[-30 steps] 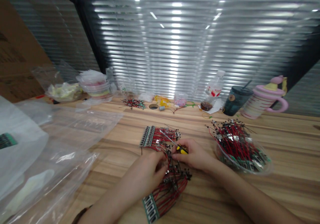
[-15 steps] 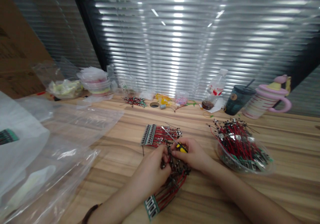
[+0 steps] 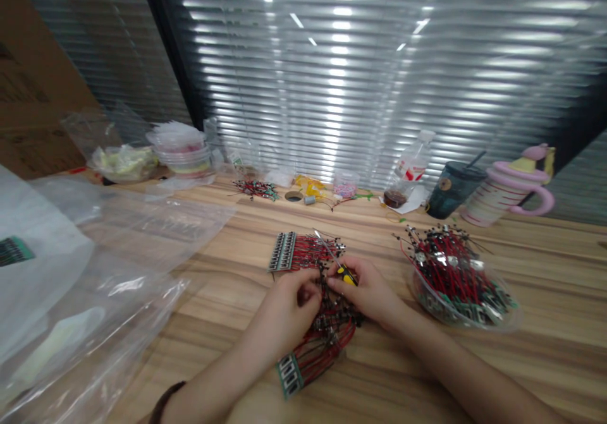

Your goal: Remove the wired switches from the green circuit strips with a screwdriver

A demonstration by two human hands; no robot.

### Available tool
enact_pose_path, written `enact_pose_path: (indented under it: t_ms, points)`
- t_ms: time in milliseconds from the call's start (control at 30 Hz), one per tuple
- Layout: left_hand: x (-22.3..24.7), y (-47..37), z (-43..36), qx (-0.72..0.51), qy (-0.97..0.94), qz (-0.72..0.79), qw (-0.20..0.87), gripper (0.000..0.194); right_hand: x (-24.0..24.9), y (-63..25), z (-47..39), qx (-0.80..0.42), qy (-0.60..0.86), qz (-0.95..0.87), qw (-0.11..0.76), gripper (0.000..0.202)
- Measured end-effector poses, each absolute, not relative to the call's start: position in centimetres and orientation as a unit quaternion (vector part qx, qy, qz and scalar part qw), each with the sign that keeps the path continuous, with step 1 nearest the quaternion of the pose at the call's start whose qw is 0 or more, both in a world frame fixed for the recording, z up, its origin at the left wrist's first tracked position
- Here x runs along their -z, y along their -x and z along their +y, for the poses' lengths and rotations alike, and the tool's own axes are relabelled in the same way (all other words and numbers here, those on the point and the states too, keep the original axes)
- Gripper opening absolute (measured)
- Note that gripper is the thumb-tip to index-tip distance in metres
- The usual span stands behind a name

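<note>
My right hand (image 3: 367, 287) is closed around a small screwdriver (image 3: 348, 275) with a yellow and black handle, its metal shaft pointing up and to the left. Facing it, my left hand (image 3: 296, 301) pinches dark wire ends of a wired circuit board bundle. Red and black wires (image 3: 327, 354) run from between the hands down to a green circuit board strip (image 3: 289, 375) near the table's front. Just beyond the hands lie more wired circuit boards (image 3: 283, 251), side by side. The exact part between the fingertips is too small to make out.
A clear plastic bowl (image 3: 467, 320) heaped with wired boards stands on the right. Behind are a pink-handled tumbler (image 3: 505, 193), a dark cup (image 3: 453, 190) and a bottle (image 3: 408, 168). Plastic bags (image 3: 142, 285) cover the left; a small wire pile (image 3: 256, 189) lies at the back.
The green board strip and its wires have shifted slightly up and to the right. My right hand and the screwdriver have tilted a little; both hands stay close together.
</note>
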State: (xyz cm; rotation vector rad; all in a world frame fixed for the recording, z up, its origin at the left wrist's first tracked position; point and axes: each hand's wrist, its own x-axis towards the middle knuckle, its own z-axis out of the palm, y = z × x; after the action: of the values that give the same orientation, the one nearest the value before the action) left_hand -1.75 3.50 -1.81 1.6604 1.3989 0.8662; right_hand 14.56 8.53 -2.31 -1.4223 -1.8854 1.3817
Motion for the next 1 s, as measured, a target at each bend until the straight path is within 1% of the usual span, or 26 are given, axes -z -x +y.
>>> enact_pose_path:
  t_ms: [200, 400, 433, 500, 567, 633, 833, 1000]
  points:
    - [1.5, 1.9, 3.9, -0.379, -0.572, 0.541, 0.486, 0.014, 2.1, -14.8, 8.5, -0.514, 0.485, -0.686, 0.175, 0.047]
    - [1.5, 1.9, 3.7, -0.378, -0.566, 0.542, 0.493, 0.010, 1.9, -15.1, 8.5, -0.547, 0.468, -0.678, 0.149, 0.050]
    - [1.5, 1.9, 3.7, -0.372, -0.566, 0.540, 0.500, 0.011, 1.8, -15.1, 8.5, -0.554, 0.470, -0.672, 0.142, 0.051]
    - [1.7, 1.9, 3.5, -0.358, -0.568, 0.541, 0.507, 0.020, 1.6, -15.2, 8.4, -0.565, 0.475, -0.661, 0.131, 0.053]
    - [2.0, 1.9, 3.5, -0.354, -0.577, 0.546, 0.494, 0.030, 1.5, -15.1, 8.4, -0.574, 0.477, -0.654, 0.122, 0.055]
    - [2.2, 1.9, 3.4, -0.359, -0.589, 0.552, 0.469, 0.032, 1.4, -15.1, 8.3, -0.579, 0.476, -0.651, 0.118, 0.055]
    - [2.5, 1.8, 3.4, -0.359, -0.608, 0.559, 0.435, 0.026, 1.5, -15.1, 8.3, -0.571, 0.476, -0.659, 0.111, 0.048]
    - [2.2, 1.5, 3.1, -0.355, -0.630, 0.575, 0.383, 0.021, 1.6, -14.8, 8.2, -0.504, 0.507, -0.681, 0.159, 0.049]
